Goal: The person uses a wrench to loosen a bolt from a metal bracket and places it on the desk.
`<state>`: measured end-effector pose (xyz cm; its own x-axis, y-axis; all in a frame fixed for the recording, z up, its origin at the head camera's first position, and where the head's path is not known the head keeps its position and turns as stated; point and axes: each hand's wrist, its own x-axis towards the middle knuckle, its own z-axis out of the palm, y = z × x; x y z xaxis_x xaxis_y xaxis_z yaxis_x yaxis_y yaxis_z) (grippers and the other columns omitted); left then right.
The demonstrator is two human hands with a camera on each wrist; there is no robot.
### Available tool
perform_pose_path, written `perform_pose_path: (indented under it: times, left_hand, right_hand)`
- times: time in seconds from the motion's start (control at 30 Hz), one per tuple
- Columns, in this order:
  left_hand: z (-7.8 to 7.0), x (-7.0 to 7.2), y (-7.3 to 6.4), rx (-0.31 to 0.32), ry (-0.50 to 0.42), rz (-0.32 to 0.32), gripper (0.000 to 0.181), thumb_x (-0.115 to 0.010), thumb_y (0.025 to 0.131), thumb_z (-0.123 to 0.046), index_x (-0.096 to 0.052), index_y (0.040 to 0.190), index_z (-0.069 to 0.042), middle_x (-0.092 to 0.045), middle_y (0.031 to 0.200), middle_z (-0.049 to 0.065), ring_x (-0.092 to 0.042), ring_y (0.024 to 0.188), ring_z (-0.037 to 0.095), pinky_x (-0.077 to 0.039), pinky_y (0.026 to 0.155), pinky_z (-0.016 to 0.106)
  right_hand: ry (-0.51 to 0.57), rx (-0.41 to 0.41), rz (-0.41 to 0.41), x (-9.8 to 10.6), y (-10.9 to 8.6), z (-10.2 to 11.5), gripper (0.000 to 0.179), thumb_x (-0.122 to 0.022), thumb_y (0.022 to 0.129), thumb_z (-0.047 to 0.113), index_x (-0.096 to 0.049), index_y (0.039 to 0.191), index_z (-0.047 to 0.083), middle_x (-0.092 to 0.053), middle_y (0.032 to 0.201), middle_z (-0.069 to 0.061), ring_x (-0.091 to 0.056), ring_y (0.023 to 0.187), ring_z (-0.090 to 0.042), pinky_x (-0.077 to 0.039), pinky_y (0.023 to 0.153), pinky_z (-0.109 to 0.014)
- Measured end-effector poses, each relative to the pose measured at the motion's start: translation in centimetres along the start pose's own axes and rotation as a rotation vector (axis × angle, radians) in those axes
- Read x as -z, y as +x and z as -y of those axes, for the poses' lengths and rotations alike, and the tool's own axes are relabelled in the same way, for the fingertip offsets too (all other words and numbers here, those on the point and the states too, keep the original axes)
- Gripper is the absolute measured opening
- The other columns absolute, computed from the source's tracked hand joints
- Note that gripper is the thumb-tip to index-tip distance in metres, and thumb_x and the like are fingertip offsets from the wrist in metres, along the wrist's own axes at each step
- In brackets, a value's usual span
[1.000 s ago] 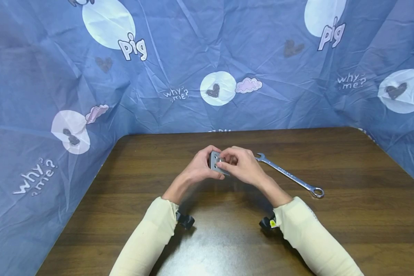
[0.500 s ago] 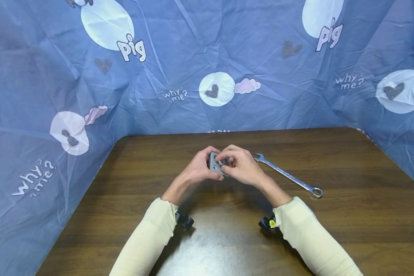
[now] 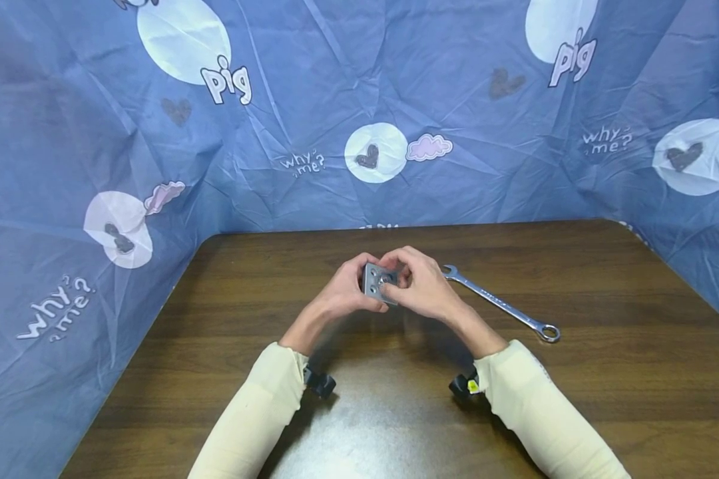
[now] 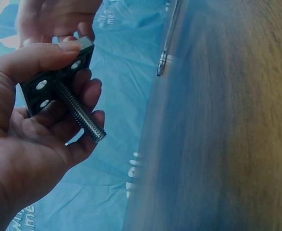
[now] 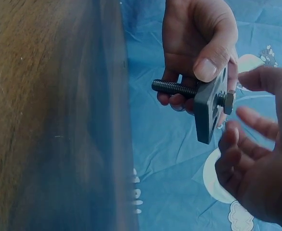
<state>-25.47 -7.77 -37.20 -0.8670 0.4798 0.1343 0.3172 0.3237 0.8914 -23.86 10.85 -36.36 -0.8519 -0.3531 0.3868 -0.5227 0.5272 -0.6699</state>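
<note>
A thick, square-edged metal plate (image 3: pixel 369 282) with several holes is held up over the table in my left hand (image 3: pixel 349 287), the thumb pressing one face and the fingers behind. Through its middle runs a hex bolt (image 5: pixel 229 102); the threaded shank (image 4: pixel 81 110) sticks out on the side towards the left palm. A short stretch of thread shows between the bolt's head and the plate. Around the head, my right hand (image 3: pixel 424 285) has its fingers and thumb spread, with a gap to the head visible in the right wrist view.
A combination wrench (image 3: pixel 503 305) lies slantwise on the brown wooden table (image 3: pixel 263 266), right of the hands. Blue printed cloth (image 3: pixel 311 86) hangs behind the table and along its sides. Each wrist carries a small black camera (image 3: pixel 320 383).
The right fingers have moved about the bolt head, spreading off it and showing more of the plate's face. The left hand keeps its hold on the plate; the wrench lies still.
</note>
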Motion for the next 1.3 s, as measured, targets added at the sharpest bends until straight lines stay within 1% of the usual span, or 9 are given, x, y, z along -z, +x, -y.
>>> perform_pose_path:
  times: [0.1,0.17,0.23,0.3,0.5,0.67,0.93,1.17,1.3]
  left_hand:
    - [0.03,0.02,-0.04,-0.005,-0.009,0.005,0.065,-0.082,0.062,-0.001,-0.052,0.12,-0.002,-0.065,0.104,0.018,-0.06,0.082,0.015,-0.051,0.07,0.024]
    - [0.08,0.05,-0.06,-0.006,-0.011,0.006,0.065,-0.082,0.063,-0.001,-0.052,0.121,-0.002,-0.064,0.103,0.018,-0.061,0.083,0.015,-0.052,0.07,0.024]
    - [0.09,0.08,-0.07,-0.006,-0.011,0.005,0.066,-0.082,0.063,-0.002,-0.052,0.121,-0.002,-0.065,0.103,0.018,-0.061,0.083,0.016,-0.052,0.071,0.024]
    - [0.08,0.08,-0.07,-0.003,-0.014,0.006,0.066,-0.082,0.064,-0.002,-0.051,0.122,-0.001,-0.064,0.104,0.019,-0.062,0.084,0.018,-0.052,0.071,0.024]
    - [-0.01,0.03,0.02,0.0,-0.03,0.016,0.067,-0.082,0.064,-0.002,-0.05,0.123,0.001,-0.063,0.104,0.02,-0.063,0.089,0.028,-0.052,0.071,0.024]
    - [0.01,0.01,0.07,0.001,-0.018,0.015,0.065,-0.082,0.064,-0.002,-0.051,0.121,-0.002,-0.063,0.102,0.018,-0.062,0.09,0.035,-0.051,0.069,0.024]
    - [0.07,0.02,0.05,0.0,-0.001,-0.001,0.064,-0.082,0.062,0.0,-0.053,0.119,-0.004,-0.062,0.098,0.014,-0.058,0.079,0.015,-0.051,0.068,0.024]
    - [0.26,0.07,0.06,-0.004,0.007,-0.002,0.064,-0.082,0.062,-0.001,-0.053,0.118,-0.004,-0.065,0.098,0.015,-0.058,0.078,0.013,-0.05,0.068,0.024]
    - [0.39,0.01,0.07,-0.002,0.013,0.005,0.065,-0.083,0.062,-0.002,-0.053,0.119,-0.004,-0.065,0.099,0.016,-0.059,0.078,0.014,-0.05,0.068,0.024]
  right_hand:
    - [-0.066,-0.084,-0.025,-0.03,0.04,0.05,0.031,-0.071,0.082,0.039,-0.065,0.101,0.016,-0.063,0.091,-0.002,-0.055,0.072,-0.015,-0.043,0.062,-0.026]
    - [-0.113,-0.139,-0.025,-0.1,0.03,0.12,0.034,-0.069,0.083,0.049,-0.064,0.095,0.017,-0.063,0.084,0.0,-0.055,0.072,-0.014,-0.042,0.061,-0.026]
    - [-0.147,-0.172,-0.021,-0.19,0.01,0.23,0.037,-0.067,0.082,0.054,-0.064,0.089,0.019,-0.062,0.077,0.002,-0.054,0.068,-0.012,-0.042,0.059,-0.026]
    - [-0.164,-0.18,-0.021,-0.3,-0.01,0.29,0.037,-0.066,0.082,0.056,-0.063,0.086,0.019,-0.06,0.072,0.003,-0.052,0.064,-0.012,-0.04,0.056,-0.026]
    - [-0.155,-0.109,-0.062,-0.61,-0.04,0.26,0.03,-0.07,0.084,0.047,-0.064,0.08,0.018,-0.059,0.067,0.003,-0.05,0.059,-0.01,-0.039,0.053,-0.026]
    - [-0.138,-0.041,-0.077,-0.6,-0.01,0.21,0.023,-0.073,0.082,0.038,-0.067,0.082,0.016,-0.063,0.069,0.002,-0.053,0.061,-0.008,-0.041,0.055,-0.023]
    - [-0.091,0.034,-0.045,-0.44,0.04,0.1,0.02,-0.076,0.081,0.025,-0.073,0.096,0.013,-0.065,0.081,-0.002,-0.057,0.066,-0.009,-0.044,0.06,-0.022]
    - [-0.071,0.065,-0.021,-0.52,0.02,0.16,0.019,-0.075,0.079,0.016,-0.074,0.098,0.013,-0.067,0.091,-0.007,-0.054,0.065,-0.008,-0.043,0.06,-0.021]
    - [-0.059,0.07,-0.018,-0.55,-0.02,0.12,0.019,-0.073,0.077,0.011,-0.074,0.096,0.013,-0.067,0.094,-0.005,-0.054,0.064,-0.007,-0.043,0.059,-0.021]
